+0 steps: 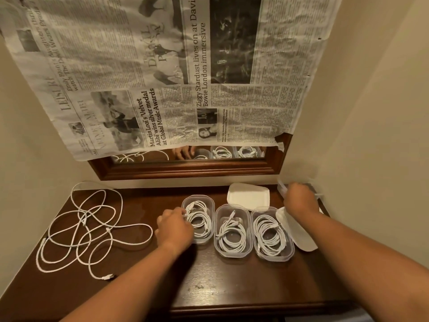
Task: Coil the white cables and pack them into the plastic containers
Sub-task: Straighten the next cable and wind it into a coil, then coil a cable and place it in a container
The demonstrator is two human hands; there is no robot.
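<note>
Three clear plastic containers stand in a row on the dark wooden table, each with a coiled white cable inside: the left container [207, 201], the middle container [232, 252] and the right container [274, 257]. My left hand [174, 226] rests against the left container's near-left side, fingers curled at its coiled cable [199, 217]. My right hand [300, 198] is at the far right corner, gripping a blurred clear plastic container [282, 187]. A loose white cable [92, 228] lies tangled on the table's left half.
A white lid [249, 195] lies behind the containers and another lid [299, 235] leans by the right container. A wood-framed mirror [185, 169] covered with newspaper [162, 73] hangs on the wall behind. Walls close in on both sides. The table's front edge [232, 306] is near me.
</note>
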